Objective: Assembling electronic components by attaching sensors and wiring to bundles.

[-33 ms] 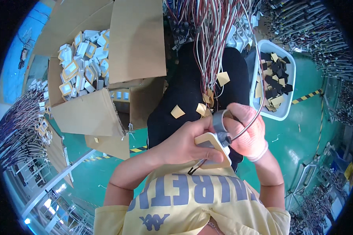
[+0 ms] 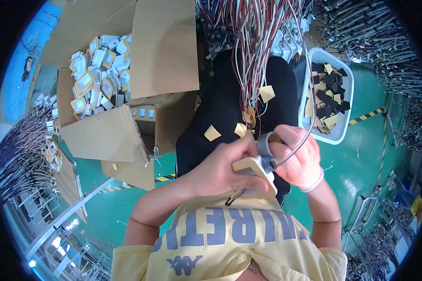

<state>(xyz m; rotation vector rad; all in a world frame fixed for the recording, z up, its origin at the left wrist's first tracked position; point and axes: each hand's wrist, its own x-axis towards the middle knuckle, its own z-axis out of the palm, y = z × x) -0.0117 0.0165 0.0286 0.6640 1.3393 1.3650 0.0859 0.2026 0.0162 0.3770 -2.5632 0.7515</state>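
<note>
My bare left hand (image 2: 215, 171) is closed around a small white plastic housing (image 2: 268, 177) with a tan rim, its thumb lying across the housing. A grey cable (image 2: 293, 152) runs from a dark grey fitting (image 2: 268, 164) on the housing's side and curves up past my right hand. Thin dark leads (image 2: 234, 197) stick out below the housing. On my right hand (image 2: 297, 152) is a pale, pinkish glove, and its fingers grip a roll of grey tape (image 2: 262, 145) beside the fitting. The left fingertips are blurred near the roll.
Tan squares (image 2: 212, 133) and a bundle of red and white wires (image 2: 248, 56) lie over my dark-trousered lap. At left, an open cardboard box (image 2: 103, 131) holds many similar housings (image 2: 98, 70). A white tub (image 2: 335, 136) with black and tan pieces stands right. Cable bundles (image 2: 375, 37) lie beyond.
My right hand has shifted slightly right and down with the tape roll. My left fingers have moved a little near the roll, while the housing stays almost in place.
</note>
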